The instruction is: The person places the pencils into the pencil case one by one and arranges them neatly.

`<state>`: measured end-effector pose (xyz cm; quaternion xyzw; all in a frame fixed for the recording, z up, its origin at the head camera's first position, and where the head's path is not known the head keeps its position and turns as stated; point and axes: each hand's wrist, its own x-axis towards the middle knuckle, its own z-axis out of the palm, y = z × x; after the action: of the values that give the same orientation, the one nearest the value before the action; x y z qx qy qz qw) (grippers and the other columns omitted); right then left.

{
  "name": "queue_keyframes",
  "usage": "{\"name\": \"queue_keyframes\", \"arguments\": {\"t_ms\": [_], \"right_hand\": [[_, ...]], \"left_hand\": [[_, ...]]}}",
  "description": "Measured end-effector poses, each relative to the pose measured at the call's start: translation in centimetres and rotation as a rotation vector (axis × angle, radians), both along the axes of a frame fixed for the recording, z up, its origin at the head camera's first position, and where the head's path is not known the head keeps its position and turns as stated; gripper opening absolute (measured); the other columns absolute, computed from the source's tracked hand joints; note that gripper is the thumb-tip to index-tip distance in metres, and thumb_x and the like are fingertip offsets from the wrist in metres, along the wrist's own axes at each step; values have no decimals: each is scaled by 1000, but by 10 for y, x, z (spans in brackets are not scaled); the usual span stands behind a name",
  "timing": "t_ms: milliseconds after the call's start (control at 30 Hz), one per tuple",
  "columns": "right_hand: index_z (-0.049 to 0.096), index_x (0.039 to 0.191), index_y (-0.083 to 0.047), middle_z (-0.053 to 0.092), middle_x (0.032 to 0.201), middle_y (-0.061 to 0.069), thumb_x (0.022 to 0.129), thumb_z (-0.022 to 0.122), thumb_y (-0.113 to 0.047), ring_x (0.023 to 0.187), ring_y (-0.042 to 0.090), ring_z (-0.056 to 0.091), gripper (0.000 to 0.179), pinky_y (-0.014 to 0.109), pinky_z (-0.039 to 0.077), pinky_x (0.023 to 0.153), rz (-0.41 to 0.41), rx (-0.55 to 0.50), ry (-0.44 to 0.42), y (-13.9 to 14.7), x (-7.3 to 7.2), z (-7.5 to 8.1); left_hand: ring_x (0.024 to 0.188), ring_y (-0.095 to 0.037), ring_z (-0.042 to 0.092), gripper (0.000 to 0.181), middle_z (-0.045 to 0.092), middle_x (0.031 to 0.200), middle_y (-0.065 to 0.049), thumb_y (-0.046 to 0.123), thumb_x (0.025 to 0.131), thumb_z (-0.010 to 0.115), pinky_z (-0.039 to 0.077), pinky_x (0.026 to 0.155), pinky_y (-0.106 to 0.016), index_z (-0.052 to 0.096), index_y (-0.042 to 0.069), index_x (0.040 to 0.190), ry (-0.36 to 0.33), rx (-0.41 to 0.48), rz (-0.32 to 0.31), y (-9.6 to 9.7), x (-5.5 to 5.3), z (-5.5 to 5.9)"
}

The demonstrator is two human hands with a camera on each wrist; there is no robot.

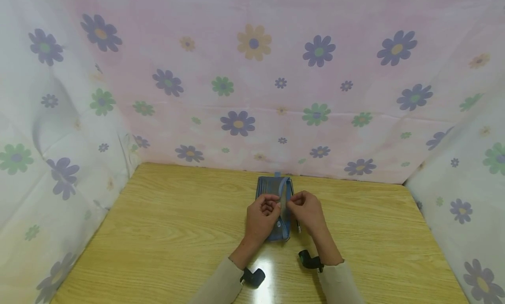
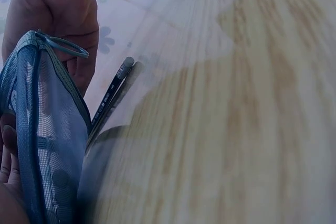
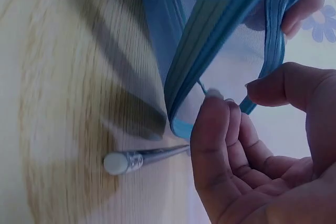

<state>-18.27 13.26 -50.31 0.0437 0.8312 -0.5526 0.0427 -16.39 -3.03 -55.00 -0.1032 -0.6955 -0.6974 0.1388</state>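
Note:
A blue mesh zip pouch (image 1: 267,185) lies lengthwise on the table between the two hands, its zipped mouth gaping. The left hand (image 1: 261,218) grips the left side of the mouth with curled fingers. At the opposite side, the right hand (image 1: 311,211) pinches the rim; its thumb (image 3: 270,87) and index finger (image 3: 209,129) meet near the edge. A looped zipper pull (image 2: 65,48) hangs from one end of the zip. Right beside the pouch lies a dark pencil (image 2: 111,94) with an eraser end (image 3: 115,163). The pouch's contents are mostly hidden.
The wood-grain table (image 1: 169,216) extends around the pouch. Flowered cloth (image 1: 252,84) hangs behind it and on both sides. Black wrist devices (image 1: 254,277) sit below each hand, at the cuffs of light sleeves (image 1: 221,282).

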Motion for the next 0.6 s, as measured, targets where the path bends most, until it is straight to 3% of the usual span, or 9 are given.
{"name": "queue_keyframes", "arguments": {"t_ms": [133, 333, 600], "right_hand": [[70, 109, 1, 70, 93, 13, 93, 72, -10, 78, 21, 66, 19, 29, 55, 64, 0, 128, 73, 4, -1, -2], [72, 112, 2, 72, 91, 10, 92, 74, -9, 82, 26, 69, 23, 40, 58, 71, 7, 234, 166, 7, -1, -2], [72, 103, 2, 73, 88, 11, 88, 74, -7, 81, 28, 72, 18, 45, 60, 72, -4, 343, 200, 11, -3, -8]], "left_hand": [[72, -14, 66, 16, 70, 87, -8, 0, 96, 73, 53, 61, -18, 75, 6, 111, -3, -7, -1, 0, 0, 1], [72, -13, 65, 16, 70, 86, -8, 1, 96, 74, 53, 60, -18, 75, 4, 111, -9, -11, -3, 0, 0, 0], [71, -13, 65, 16, 70, 86, -9, 1, 95, 74, 52, 60, -17, 75, 2, 111, -11, -11, -2, 0, 0, 0]]}}
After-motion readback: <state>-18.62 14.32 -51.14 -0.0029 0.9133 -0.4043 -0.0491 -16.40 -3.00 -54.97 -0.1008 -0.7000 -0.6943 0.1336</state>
